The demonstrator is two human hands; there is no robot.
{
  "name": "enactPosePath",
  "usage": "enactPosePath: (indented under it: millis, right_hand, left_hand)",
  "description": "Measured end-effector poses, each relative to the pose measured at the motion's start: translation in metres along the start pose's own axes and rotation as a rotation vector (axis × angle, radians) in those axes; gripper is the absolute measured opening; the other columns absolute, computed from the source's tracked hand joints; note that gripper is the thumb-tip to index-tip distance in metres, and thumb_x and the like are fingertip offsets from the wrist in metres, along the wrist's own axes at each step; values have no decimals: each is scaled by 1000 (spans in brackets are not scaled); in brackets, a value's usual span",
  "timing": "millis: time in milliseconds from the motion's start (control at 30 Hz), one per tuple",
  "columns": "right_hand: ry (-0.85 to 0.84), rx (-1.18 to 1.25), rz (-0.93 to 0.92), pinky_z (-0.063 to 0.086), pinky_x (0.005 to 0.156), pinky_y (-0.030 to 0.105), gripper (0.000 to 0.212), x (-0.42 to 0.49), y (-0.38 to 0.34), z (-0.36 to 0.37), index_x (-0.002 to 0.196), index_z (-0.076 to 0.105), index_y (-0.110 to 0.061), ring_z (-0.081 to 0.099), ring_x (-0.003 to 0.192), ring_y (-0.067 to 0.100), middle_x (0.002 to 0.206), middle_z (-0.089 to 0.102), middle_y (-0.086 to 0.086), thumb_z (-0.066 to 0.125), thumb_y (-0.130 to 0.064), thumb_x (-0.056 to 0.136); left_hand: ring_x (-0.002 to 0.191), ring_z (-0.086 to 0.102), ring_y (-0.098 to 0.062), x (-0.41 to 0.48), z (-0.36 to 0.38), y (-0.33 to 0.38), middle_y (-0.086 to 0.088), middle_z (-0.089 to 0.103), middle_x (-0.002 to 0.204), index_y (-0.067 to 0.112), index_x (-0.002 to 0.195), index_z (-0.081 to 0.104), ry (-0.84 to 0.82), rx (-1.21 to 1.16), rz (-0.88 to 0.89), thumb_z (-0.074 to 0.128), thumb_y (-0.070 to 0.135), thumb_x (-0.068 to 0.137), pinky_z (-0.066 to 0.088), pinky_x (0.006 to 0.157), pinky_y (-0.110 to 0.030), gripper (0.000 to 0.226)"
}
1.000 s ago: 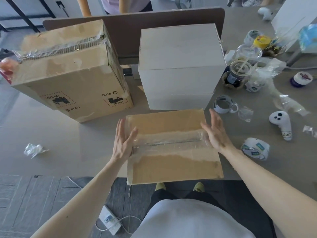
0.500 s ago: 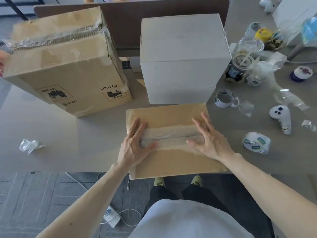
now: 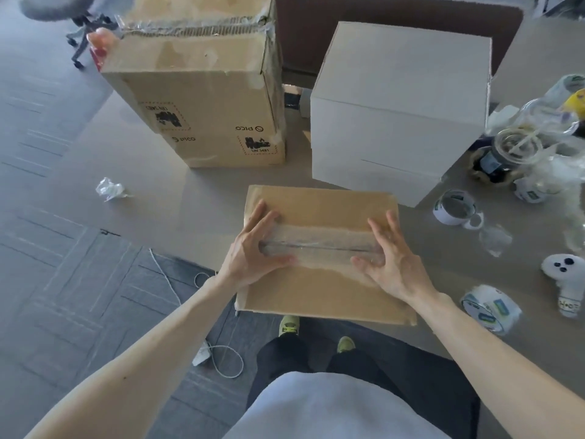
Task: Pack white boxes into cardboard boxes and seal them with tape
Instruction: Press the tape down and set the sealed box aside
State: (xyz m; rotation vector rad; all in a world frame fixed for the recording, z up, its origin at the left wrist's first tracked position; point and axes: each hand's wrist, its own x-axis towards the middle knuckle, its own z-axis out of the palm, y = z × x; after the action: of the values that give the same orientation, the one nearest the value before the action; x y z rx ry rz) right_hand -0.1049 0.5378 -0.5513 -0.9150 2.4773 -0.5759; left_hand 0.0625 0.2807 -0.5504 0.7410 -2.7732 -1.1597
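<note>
A small cardboard box (image 3: 319, 289) sits at the table's near edge, its top flaps closed with a strip of clear tape (image 3: 319, 243) across the seam. My left hand (image 3: 253, 251) lies flat on the left end of the tape, fingers spread. My right hand (image 3: 392, 261) presses flat on the right end. Neither hand holds anything. Behind the box stands a stack of white boxes (image 3: 399, 109). A taller taped cardboard box (image 3: 202, 99) with PICO print stands at the back left.
Tape rolls lie to the right: one (image 3: 489, 307) by my right wrist, another (image 3: 454, 207) near the white boxes. A white controller (image 3: 566, 283), cups and plastic wrap crowd the right side. A crumpled wrapper (image 3: 109, 189) lies left. A cable hangs below the table edge.
Both hands moved from the box's sides onto the taped seam and now press it flat. The camera view swung toward the left.
</note>
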Motion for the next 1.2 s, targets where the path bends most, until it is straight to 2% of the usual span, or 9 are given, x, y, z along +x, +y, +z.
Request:
enactPosePath:
  millis: [100,200,333,433,533,667,867,1100,1200]
  right_hand:
    - [-33,55,-79,56,87,45,92,11,-16,2,155,18,-33,47,133,22,162,-19,-9,50,-70,77]
    - [-56,111,-178,47,99,45,89,25,-47,10,154,23,-30,29,144,20,163,-15,-6,58,-63,79]
    - [-120,118,-315,43,106,49,88,47,-103,23,154,22,-32,17,148,23,162,-18,-9,60,-62,80]
    - [-145,45,-373,47,99,44,87,60,-152,33,154,23,-34,28,145,20,162,-17,-12,60,-65,81]
    - [-169,34,-420,43,104,43,88,70,-202,50,154,23,-33,29,144,16,162,-16,-12,62,-64,81]
    - [-228,28,-479,37,108,48,94,81,-267,76,154,23,-31,22,146,14,161,-17,-12,65,-64,77]
    - [-279,-23,-555,41,103,51,96,107,-347,114,154,23,-33,34,142,20,162,-16,-12,65,-69,75]
    - [-328,-33,-679,49,97,50,96,161,-435,161,153,23,-39,37,141,26,161,-16,-18,66,-70,73]
    - [-359,-12,-740,46,100,50,95,178,-475,176,152,23,-40,36,141,25,160,-16,-20,68,-69,73]
  left_hand:
    - [144,32,-20,-20,-14,-4,15,9,165,47,143,38,96,16,-46,83,52,72,40,110,-52,84]
    - [146,30,-20,-45,-37,-16,13,9,165,40,146,39,194,45,-105,84,53,70,39,112,-52,89]
    - [147,26,-11,-79,-72,-39,14,10,165,42,144,43,335,33,-199,86,52,66,35,111,-43,90]
    - [142,23,4,-98,-101,-63,21,10,163,46,142,44,416,-10,-268,86,58,61,32,110,-34,91]
    - [135,21,13,-117,-132,-92,25,10,161,47,142,44,464,-39,-322,85,65,56,30,108,-30,96]
    - [133,20,15,-142,-171,-133,26,10,161,44,142,46,509,-50,-368,85,65,56,30,109,-29,97]
    - [134,17,16,-168,-222,-184,26,10,161,41,144,46,577,-81,-437,84,60,58,24,109,-24,96]
    - [137,18,12,-178,-279,-234,22,12,162,41,142,48,703,-69,-526,86,59,57,24,111,-24,95]
    - [137,17,14,-186,-306,-256,23,12,161,40,142,48,767,-56,-561,83,71,52,24,113,-25,101]
